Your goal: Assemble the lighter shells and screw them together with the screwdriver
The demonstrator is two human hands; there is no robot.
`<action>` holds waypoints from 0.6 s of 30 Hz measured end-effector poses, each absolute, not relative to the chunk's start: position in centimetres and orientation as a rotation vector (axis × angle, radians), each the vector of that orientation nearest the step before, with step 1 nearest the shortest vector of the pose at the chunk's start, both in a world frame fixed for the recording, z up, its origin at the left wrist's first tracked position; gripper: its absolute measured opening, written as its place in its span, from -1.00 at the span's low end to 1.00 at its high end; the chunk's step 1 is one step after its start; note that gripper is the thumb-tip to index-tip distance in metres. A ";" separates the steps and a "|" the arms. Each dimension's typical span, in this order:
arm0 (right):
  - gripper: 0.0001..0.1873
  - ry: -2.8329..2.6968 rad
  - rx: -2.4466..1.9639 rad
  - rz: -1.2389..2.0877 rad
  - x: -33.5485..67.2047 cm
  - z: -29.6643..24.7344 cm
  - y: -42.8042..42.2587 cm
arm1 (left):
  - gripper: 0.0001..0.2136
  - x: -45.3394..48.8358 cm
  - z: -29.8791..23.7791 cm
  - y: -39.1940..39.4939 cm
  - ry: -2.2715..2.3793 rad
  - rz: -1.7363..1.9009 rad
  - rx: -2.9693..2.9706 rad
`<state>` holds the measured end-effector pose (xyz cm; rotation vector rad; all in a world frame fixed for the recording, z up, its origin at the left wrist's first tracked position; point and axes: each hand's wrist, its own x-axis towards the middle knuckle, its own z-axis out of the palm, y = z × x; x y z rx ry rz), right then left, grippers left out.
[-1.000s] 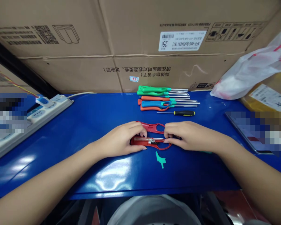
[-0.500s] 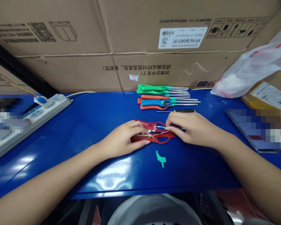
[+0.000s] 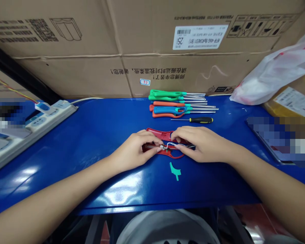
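Observation:
A red plastic handle shell (image 3: 171,154), lying open on the blue table (image 3: 96,135), shows metal parts and a thin white wire inside. My left hand (image 3: 136,149) is closed on its left end, fingertips pinching at a small metal piece. My right hand (image 3: 200,142) rests over the shell's right end, fingers curled and pressing the white wire (image 3: 170,144) down. A second red shell half (image 3: 157,133) lies just behind, partly hidden by both hands. A small teal plastic trigger piece (image 3: 175,170) lies loose in front.
Several lighters with green, orange and blue handles (image 3: 178,103) are stacked at the back, a black-handled screwdriver (image 3: 198,120) in front of them. A power strip (image 3: 40,117) lies left, a plastic bag (image 3: 277,76) right. Cardboard boxes (image 3: 142,47) wall the back.
My right hand drew back from near the screwdriver and came down over the shell's right end. The white wire now lies lower in the shell. My left hand barely shifted.

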<state>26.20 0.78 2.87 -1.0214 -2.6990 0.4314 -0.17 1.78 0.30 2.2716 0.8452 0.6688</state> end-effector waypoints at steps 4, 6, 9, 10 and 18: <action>-0.86 -2.650 -0.985 0.367 26.0 2.3 0.7 | -0.75 -0.1 0.5 1.6 0.844 0.743 2.213; -0.85 -2.618 -0.987 0.328 25.8 2.2 0.6 | -0.73 0.0 0.7 1.4 0.874 0.768 2.156; -0.83 -2.621 -0.962 0.257 25.7 2.1 0.6 | -0.72 0.2 0.8 1.3 0.887 0.811 2.083; -0.82 -2.628 -0.946 0.234 25.7 2.1 0.6 | -0.72 0.2 0.8 1.2 0.879 0.825 2.073; -0.74 -2.667 -0.772 0.195 25.5 2.1 0.7 | -0.80 0.4 0.7 1.1 0.746 0.869 2.238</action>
